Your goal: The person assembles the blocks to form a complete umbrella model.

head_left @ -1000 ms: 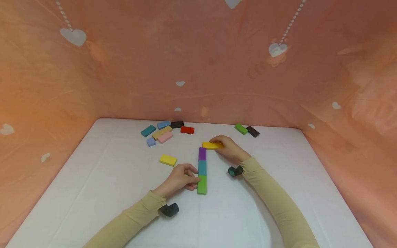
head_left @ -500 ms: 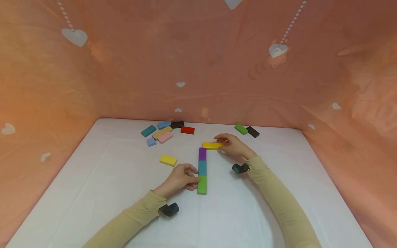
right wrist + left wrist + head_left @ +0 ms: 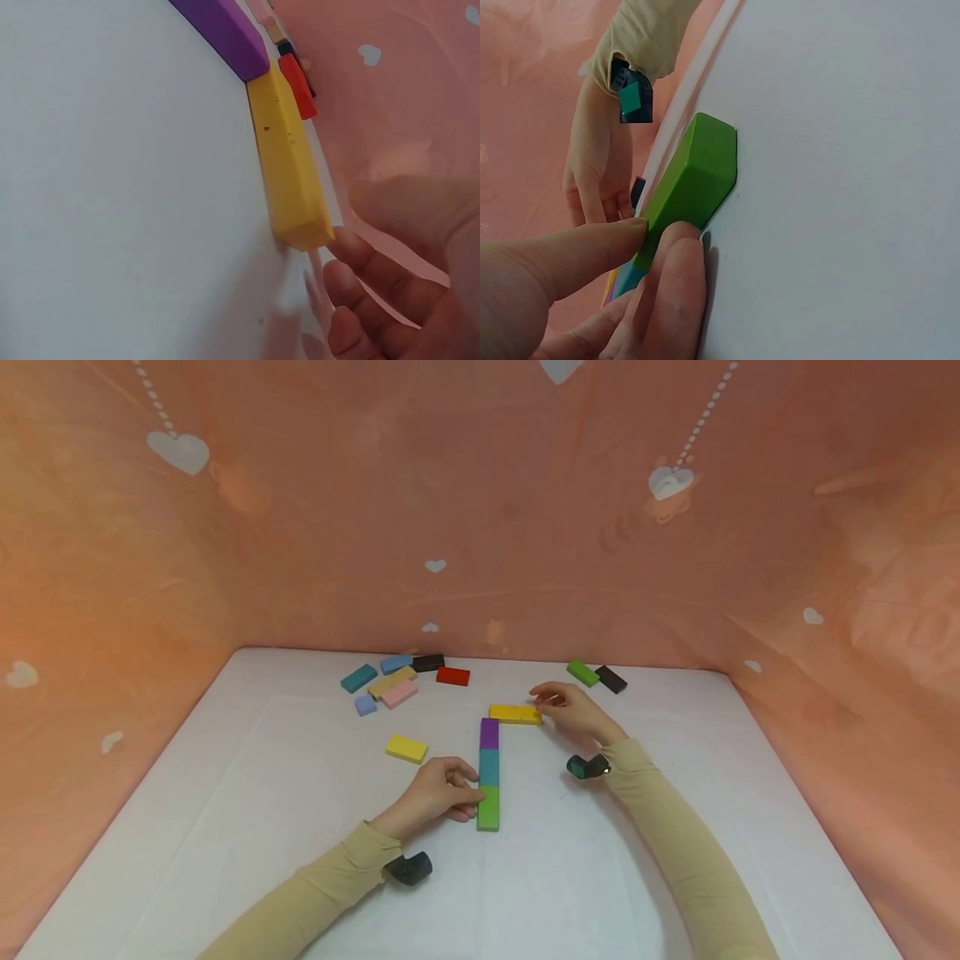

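A straight row of blocks runs away from me: green block [image 3: 488, 810], teal block [image 3: 489, 767], purple block [image 3: 489, 733]. My left hand [image 3: 442, 785] holds the green one lightly, thumb on its top edge and curled fingertips against its left side. Crosswise at the row's far end lies an orange-yellow block [image 3: 515, 714], touching the purple block [image 3: 225, 34] and reaching to the right. Beside its right end is my right hand [image 3: 576, 710], fingers loosely bent and holding nothing. The right wrist view shows the fingertips close to the end of the yellow block [image 3: 289, 165].
A pale yellow block [image 3: 407, 748] lies left of the row. At the back left are a red block [image 3: 453, 676], a pink block [image 3: 400, 693] and several others. Another green block [image 3: 582, 672] and a dark brown block [image 3: 611, 678] lie back right. Pink cloth walls surround the white table.
My right hand has let go of the orange-yellow block and drawn off slightly to the right, while that block stays put. The left hand and the row have not moved.
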Demonstrator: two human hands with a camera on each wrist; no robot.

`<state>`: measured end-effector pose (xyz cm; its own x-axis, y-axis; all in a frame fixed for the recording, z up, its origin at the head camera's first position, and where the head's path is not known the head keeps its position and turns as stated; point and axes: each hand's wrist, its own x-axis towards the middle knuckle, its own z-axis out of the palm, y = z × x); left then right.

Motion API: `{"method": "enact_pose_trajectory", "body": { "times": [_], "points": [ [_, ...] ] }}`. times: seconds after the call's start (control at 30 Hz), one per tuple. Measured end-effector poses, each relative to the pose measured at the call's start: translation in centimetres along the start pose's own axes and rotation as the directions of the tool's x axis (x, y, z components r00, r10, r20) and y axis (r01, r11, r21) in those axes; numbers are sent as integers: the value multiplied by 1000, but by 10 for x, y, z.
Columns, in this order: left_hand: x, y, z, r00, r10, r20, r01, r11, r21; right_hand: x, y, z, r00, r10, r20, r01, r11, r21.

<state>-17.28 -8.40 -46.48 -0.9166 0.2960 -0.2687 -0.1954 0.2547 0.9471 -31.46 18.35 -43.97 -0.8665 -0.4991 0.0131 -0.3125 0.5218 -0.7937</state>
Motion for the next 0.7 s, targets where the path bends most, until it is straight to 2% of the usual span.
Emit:
{"method": "enact_pose_trajectory", "body": {
  "times": [0.2,0.3,0.43,0.53,0.7],
  "points": [
    [-1,0,0,1000,-6,-3,6,1000,-7,-1,3,4,999,50,5,-51,996,79],
    [-1,1,0,1000,-21,8,21,999,-32,-5,-5,4,999,47,12,-48,995,92],
    [-4,4,-5,999,-31,27,33,996,-83,-6,-3,4,999,49,4,-49,995,87],
    [-7,6,-18,999,-25,25,28,993,-118,-1,8,6,997,71,-2,-70,992,109],
    [-12,8,-51,1000,0,15,3,989,-147,2,9,8,994,109,19,-110,977,182]
  ]
}}
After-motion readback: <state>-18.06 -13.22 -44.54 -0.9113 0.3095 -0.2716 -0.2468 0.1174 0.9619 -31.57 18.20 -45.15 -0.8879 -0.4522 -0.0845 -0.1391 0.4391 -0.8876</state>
